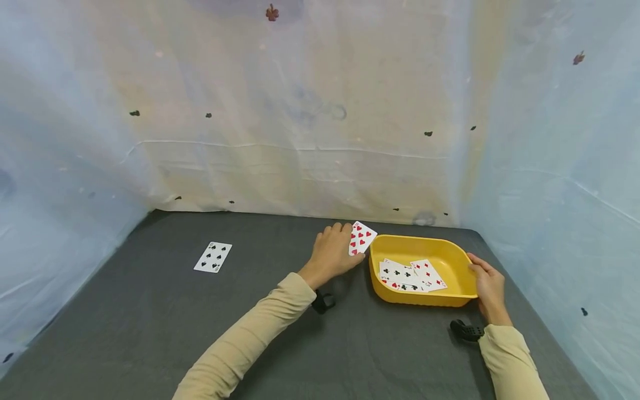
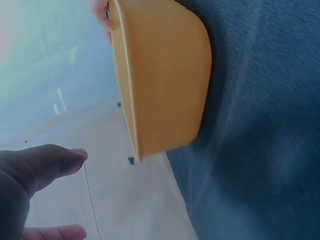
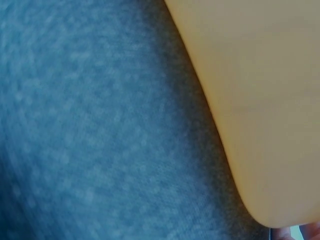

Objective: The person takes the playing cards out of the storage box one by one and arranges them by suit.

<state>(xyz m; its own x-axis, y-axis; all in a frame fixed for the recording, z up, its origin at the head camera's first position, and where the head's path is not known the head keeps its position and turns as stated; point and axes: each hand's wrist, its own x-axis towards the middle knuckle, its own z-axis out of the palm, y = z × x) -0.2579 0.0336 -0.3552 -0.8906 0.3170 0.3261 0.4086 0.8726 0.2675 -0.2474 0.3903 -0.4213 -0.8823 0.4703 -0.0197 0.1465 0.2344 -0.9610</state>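
Left hand (image 1: 332, 253): middle of the head view, on the dark table (image 1: 150, 328), fingers curled round one red card (image 1: 361, 238); card held by its lower edge, tilted up.
Red card: hearts, face up to the camera, just left of the yellow tray (image 1: 452, 255), near its upper left corner, not inside it.
Left wrist view: thumb and one fingertip (image 2: 75, 156) pinching the thin card edge (image 2: 90, 195) at lower left; tray side (image 2: 165, 80) at top middle.
Right hand (image 1: 487, 289): lower right of the head view, gripping the right rim of the tray, thumb on top of the rim.
Yellow tray: right of middle, flat on the table.
Cards in tray (image 1: 410, 276): a few, face up, red and black, overlapping.
Black card (image 1: 213, 256): clubs, flat on the table, left of middle, well apart from both hands.
Right wrist view: tray wall (image 3: 260, 100) on the right, table cloth (image 3: 90, 130) on the left, hand barely seen.
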